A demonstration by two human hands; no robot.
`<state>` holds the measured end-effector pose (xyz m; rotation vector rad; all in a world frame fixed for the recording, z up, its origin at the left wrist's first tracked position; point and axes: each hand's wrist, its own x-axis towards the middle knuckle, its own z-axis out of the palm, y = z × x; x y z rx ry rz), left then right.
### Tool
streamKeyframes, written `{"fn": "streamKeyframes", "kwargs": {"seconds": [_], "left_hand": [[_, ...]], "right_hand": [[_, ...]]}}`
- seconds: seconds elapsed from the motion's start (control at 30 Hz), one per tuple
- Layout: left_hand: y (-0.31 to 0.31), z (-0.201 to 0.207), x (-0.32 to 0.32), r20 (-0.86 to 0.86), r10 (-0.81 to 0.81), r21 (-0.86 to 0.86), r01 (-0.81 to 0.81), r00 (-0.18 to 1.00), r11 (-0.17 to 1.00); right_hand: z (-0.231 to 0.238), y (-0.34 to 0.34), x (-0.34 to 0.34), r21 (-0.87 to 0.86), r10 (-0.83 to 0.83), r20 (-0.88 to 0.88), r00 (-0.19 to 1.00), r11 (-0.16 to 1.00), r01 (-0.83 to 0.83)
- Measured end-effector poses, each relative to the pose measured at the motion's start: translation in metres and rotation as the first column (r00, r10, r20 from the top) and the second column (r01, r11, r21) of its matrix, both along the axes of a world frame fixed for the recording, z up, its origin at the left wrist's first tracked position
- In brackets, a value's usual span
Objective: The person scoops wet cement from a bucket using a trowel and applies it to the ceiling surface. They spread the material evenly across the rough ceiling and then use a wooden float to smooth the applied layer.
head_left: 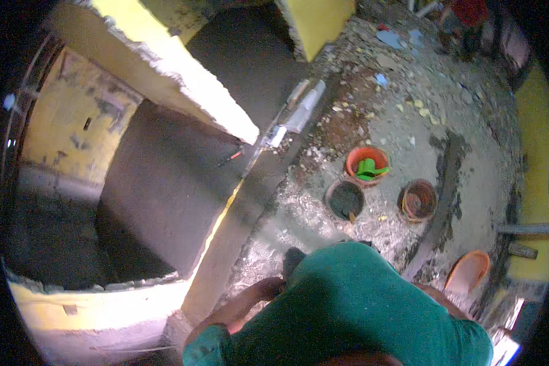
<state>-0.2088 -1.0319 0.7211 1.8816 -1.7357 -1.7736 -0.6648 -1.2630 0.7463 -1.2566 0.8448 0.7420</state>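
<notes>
My left hand [273, 287] is close against the side of my green shirt [348, 287], its fingers hidden from sight. A dark rounded shape [293, 259], perhaps a shoe, shows just beyond it. Of my right side only a forearm [438, 297] appears; the hand is covered by my body. In front of me stands a dark bucket [343, 198] with grey material and a small light-brown piece at its rim. Right behind it, an orange bucket [355, 160] holds bright green items [367, 169]. A third, brownish-orange bucket [418, 201] is to the right. Neither hand touches the buckets.
An orange basin [470, 272] leans at the right. Left, a low ledge [226, 244] borders a smooth dark floor [165, 177] with a red-handled tool [229, 160]. Boards [305, 110] lie farther along the ledge. Rubble [402, 97] covers the far ground; a person in red [470, 11] is beyond.
</notes>
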Motion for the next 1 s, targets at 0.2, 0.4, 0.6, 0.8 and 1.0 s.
{"fn": "streamKeyframes", "kwargs": {"seconds": [0.2,0.4,0.6,0.8,1.0], "left_hand": [[0.022,0.016,0.057,-0.196,-0.021,-0.310,-0.042,0.980,0.950],[0.053,0.021,0.081,-0.113,0.206,-0.035,-0.212,0.972,0.977],[0.082,0.043,0.105,-0.264,0.579,0.276,-0.515,0.771,0.812],[0.096,0.023,0.138,-0.118,0.323,0.432,-0.244,0.939,0.868],[0.118,-0.023,0.167,-0.264,0.068,0.457,0.062,0.962,0.887]], "right_hand": [[-0.027,0.008,0.042,-0.116,0.054,0.023,0.998,0.992,-0.051],[-0.034,0.037,0.067,-0.176,0.040,0.026,0.999,0.984,-0.035],[-0.032,0.070,0.086,-0.193,0.006,0.015,1.000,0.981,-0.003],[-0.028,0.102,0.096,-0.205,-0.049,0.006,0.999,0.978,0.049],[-0.027,0.135,0.102,-0.215,-0.092,0.004,0.996,0.972,0.091]]}}
